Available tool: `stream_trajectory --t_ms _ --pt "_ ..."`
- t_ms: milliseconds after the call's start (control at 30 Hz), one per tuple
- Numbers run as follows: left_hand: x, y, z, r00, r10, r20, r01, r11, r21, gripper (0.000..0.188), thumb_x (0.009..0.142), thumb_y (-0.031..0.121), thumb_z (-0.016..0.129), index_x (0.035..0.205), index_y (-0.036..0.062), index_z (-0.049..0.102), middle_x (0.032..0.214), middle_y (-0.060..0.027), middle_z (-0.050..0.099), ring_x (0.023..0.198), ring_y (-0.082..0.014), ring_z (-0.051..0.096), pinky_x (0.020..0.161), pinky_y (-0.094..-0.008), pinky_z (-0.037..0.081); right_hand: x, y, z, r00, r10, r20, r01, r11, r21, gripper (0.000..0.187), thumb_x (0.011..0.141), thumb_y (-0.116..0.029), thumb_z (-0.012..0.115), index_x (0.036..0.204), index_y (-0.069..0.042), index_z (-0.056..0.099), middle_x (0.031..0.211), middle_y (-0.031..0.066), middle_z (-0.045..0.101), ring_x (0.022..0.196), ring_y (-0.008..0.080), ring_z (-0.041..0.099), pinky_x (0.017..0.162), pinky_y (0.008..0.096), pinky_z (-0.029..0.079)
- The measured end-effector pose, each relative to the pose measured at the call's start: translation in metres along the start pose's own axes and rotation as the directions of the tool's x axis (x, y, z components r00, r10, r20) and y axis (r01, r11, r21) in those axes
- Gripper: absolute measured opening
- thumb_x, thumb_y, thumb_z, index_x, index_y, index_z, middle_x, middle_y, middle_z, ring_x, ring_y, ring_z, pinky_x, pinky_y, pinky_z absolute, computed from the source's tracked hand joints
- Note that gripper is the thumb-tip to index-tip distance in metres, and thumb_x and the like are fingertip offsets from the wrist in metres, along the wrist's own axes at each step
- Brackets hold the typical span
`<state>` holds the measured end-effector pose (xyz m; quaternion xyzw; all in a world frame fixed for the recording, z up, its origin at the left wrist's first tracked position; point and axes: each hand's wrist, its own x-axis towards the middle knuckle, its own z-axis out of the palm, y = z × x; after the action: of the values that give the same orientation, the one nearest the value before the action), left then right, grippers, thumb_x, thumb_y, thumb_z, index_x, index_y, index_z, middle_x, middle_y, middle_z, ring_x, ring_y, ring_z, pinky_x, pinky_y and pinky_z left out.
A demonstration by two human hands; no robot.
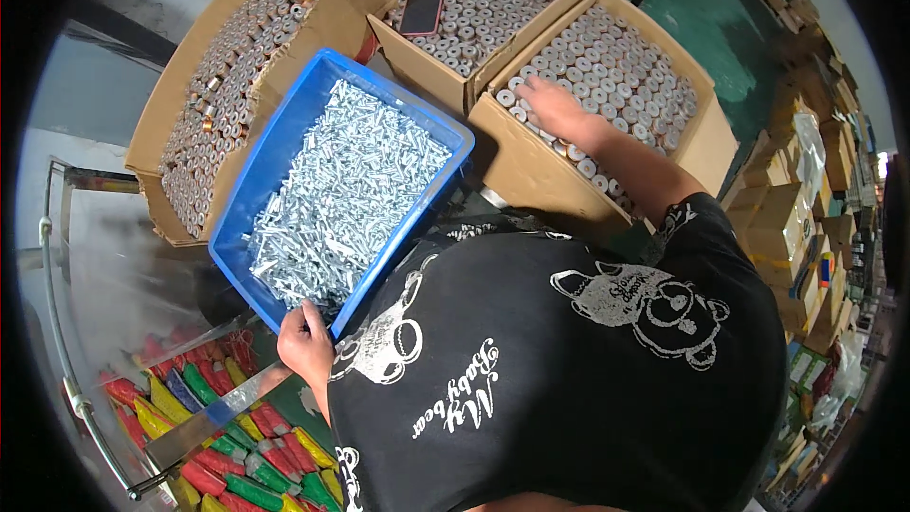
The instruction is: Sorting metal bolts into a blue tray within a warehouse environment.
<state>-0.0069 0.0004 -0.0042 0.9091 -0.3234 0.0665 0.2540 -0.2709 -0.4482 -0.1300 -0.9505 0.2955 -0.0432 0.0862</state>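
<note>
My left hand is closed on the near corner of a blue plastic bin, its thumb over the rim. Many small silvery metal pins fill the bin; their exact kind is too small to tell. My right hand reaches into the cardboard box on the right. Its fingers are stretched out and a little apart, touching the layer of round coils near the box's left corner. These have pale grey ring ends with centre holes and copper-coloured sides. The undersides of my right fingers are hidden.
Two more open cardboard boxes of similar coils stand left and behind. A phone lies on the coils in the back box. Below left are red, green and yellow bundles beside a metal rail. Stacked cartons line the right.
</note>
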Motion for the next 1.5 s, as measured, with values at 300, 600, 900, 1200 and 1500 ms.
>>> stream_trajectory --t_ms 300,600,900,1200,1500 --pt "0.003 0.009 -0.004 1.000 -0.018 0.005 0.018 1.000 0.010 0.033 0.091 0.017 0.064 0.066 -0.0026 0.056 0.060 -0.0180 0.049 0.051 -0.0332 0.044 0.051 -0.0416 0.036 0.041 0.026 -0.085 0.981 0.106 0.163 -0.149 -0.131 0.980 0.033 0.087 -0.022 0.067 0.117 -0.009 0.059 0.097 0.0064 0.060 0.082 0.0144 0.059 0.061 0.0288 0.047" --pt "0.007 0.011 -0.009 1.000 -0.013 -0.019 0.013 1.000 0.015 0.027 0.085 0.018 0.066 0.065 0.0009 0.061 0.063 -0.0168 0.057 0.058 -0.0352 0.057 0.055 -0.0431 0.044 0.211 0.013 0.014 0.986 0.008 0.166 0.025 0.981 -0.195 0.019 0.075 -0.013 0.063 0.087 -0.003 0.073 0.098 0.0193 0.069 0.093 0.0371 0.066 0.078 0.0462 0.054" --pt "-0.004 0.001 -0.014 0.993 -0.012 -0.114 0.012 1.000 0.001 0.028 0.083 0.019 0.067 0.061 0.0036 0.060 0.063 -0.0150 0.059 0.056 -0.0348 0.059 0.052 -0.0448 0.046 0.223 -0.024 -0.115 0.935 -0.061 0.349 -0.315 0.305 0.899 0.029 0.091 -0.029 0.063 0.110 -0.007 0.067 0.084 0.0005 0.066 0.065 0.0073 0.056 0.051 0.0230 0.042" --pt "0.001 -0.002 -0.015 0.998 0.030 -0.053 -0.034 0.997 -0.072 0.028 0.085 0.024 0.065 0.064 0.0047 0.064 0.067 -0.0139 0.062 0.060 -0.0347 0.061 0.056 -0.0459 0.049 0.333 -0.395 -0.126 0.880 -0.452 -0.145 0.458 0.889 0.008 0.031 0.090 -0.035 0.055 0.106 -0.013 0.069 0.103 0.0147 0.069 0.099 0.0327 0.066 0.083 0.0461 0.053" --pt "0.002 -0.007 -0.018 0.999 0.015 -0.048 -0.019 0.995 -0.097 0.028 0.085 0.025 0.064 0.064 0.0061 0.062 0.064 -0.0138 0.060 0.059 -0.0351 0.061 0.055 -0.0463 0.049 0.355 -0.418 -0.072 0.751 -0.583 -0.310 0.569 0.810 -0.146 0.024 0.086 -0.024 0.059 0.101 -0.006 0.067 0.109 0.0236 0.063 0.091 0.0379 0.066 0.078 0.0477 0.055"
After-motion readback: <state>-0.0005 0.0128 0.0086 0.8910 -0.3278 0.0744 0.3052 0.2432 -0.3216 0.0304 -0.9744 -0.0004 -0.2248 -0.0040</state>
